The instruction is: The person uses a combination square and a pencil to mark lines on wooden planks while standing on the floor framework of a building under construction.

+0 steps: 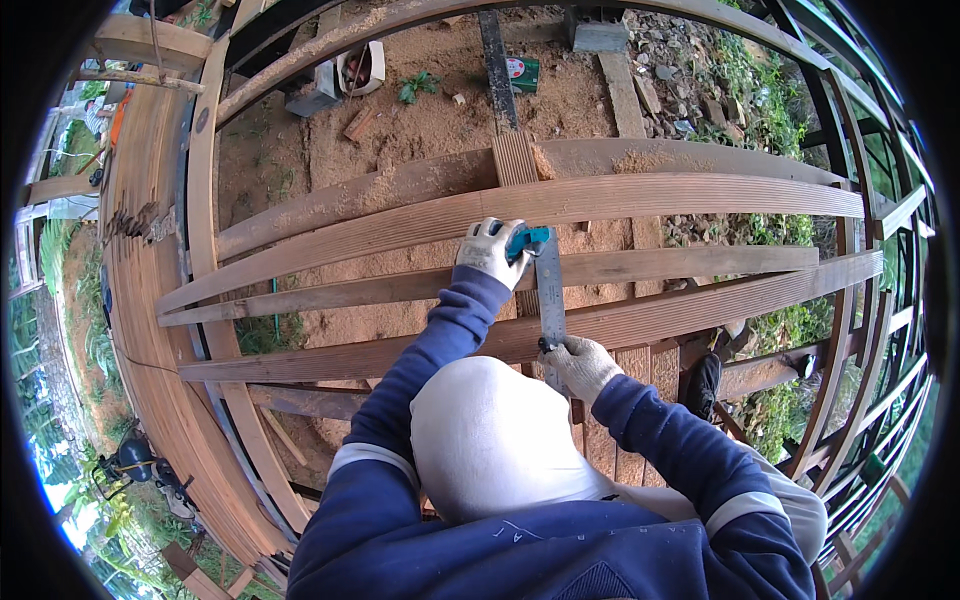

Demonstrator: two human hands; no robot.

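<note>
My left hand, in a pale work glove, grips the teal stock of a try square. Its metal blade runs toward me across the gap between grooved wooden boards and over the nearer grooved board. The stock is up by the farther grooved board. My right hand, also gloved, is closed beside the blade's near end, at the nearer board's front edge. A small dark thing shows at its fingertips; its kind is not clear. Between the two grooved boards lies a narrower plank.
My bent knee in light trousers is close below my hands. Long stacked boards line the left. Below the boards is sawdust-covered ground; rubble and weeds are at the right. A green box and white bucket stand far off.
</note>
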